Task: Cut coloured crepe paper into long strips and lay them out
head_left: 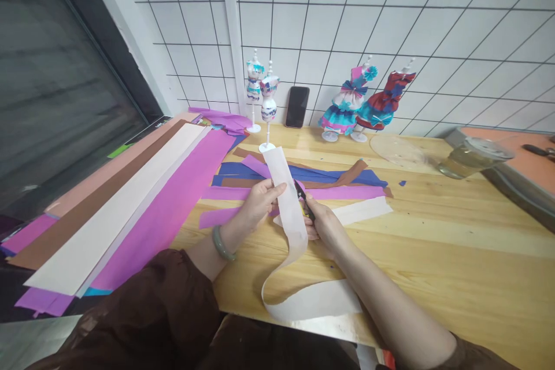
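Note:
A long white crepe paper strip (291,208) hangs from my left hand (261,201), pinched between thumb and fingers near its upper end. The strip curls down and lies along the table's front edge, passing under my right forearm. My right hand (324,221) is closed round dark-handled scissors (309,206), whose dark blades are at the strip's right edge. Part of the blades is hidden behind the paper. Behind both hands lie cut strips: purple (338,192), blue (321,173), brown (353,173) and another white piece (364,211).
Wide paper sheets in white (125,202), brown (99,191) and purple (156,208) are stacked at left. Small dress forms (269,101) and dressed ones (347,104) stand along the tiled wall, with a phone (297,107) between. A glass cup (470,159) stands at right.

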Demonstrator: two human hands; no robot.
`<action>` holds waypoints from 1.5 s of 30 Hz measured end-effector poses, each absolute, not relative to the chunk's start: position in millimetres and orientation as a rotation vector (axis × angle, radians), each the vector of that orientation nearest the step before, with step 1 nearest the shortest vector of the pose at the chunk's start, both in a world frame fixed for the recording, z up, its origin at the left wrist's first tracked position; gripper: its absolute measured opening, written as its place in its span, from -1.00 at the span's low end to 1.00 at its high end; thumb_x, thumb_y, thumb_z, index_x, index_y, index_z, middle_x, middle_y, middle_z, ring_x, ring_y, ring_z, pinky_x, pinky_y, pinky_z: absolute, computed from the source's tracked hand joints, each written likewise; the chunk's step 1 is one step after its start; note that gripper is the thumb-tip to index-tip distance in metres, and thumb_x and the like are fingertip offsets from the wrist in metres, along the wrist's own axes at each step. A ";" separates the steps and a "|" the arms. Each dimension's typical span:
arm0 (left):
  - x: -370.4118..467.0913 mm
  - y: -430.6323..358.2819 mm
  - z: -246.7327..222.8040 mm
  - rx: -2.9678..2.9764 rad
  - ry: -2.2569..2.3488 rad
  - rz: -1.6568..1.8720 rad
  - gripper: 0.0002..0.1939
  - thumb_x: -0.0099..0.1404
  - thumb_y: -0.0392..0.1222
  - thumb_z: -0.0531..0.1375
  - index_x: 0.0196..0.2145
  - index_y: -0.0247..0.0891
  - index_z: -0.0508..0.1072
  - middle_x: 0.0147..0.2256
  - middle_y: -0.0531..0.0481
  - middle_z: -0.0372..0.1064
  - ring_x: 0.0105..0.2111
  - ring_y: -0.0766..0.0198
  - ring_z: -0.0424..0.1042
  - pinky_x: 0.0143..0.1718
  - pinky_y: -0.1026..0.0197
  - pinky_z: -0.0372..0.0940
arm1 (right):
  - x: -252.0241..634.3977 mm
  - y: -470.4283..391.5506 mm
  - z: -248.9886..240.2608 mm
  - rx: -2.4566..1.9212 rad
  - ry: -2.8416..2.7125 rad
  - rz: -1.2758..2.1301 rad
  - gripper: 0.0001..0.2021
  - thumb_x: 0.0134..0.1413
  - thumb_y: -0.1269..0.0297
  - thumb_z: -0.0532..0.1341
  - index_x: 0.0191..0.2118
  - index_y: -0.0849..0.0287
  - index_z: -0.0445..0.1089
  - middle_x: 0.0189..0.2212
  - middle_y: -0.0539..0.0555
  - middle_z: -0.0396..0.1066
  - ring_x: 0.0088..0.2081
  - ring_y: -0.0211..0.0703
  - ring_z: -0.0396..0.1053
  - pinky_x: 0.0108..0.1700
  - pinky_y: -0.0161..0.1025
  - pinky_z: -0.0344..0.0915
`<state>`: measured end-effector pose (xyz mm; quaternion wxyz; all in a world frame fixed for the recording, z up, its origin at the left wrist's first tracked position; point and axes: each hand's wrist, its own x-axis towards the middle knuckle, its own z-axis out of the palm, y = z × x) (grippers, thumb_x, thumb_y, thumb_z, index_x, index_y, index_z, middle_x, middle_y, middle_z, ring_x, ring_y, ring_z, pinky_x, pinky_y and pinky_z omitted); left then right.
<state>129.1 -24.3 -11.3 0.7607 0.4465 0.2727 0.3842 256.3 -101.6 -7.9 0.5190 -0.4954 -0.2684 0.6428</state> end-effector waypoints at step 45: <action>128.3 -22.8 -17.4 1.052 0.672 0.874 -0.67 0.09 0.02 0.23 -0.39 -0.35 0.43 -0.44 -0.06 0.46 -0.51 0.32 0.39 -0.45 0.29 0.25 | 250.7 -102.1 -9.0 -1.191 -0.703 1.593 -0.48 -0.02 -0.15 0.10 -0.68 0.15 -0.04 -0.77 -0.19 -0.18 -0.72 -0.48 -0.31 -0.69 -0.43 -0.33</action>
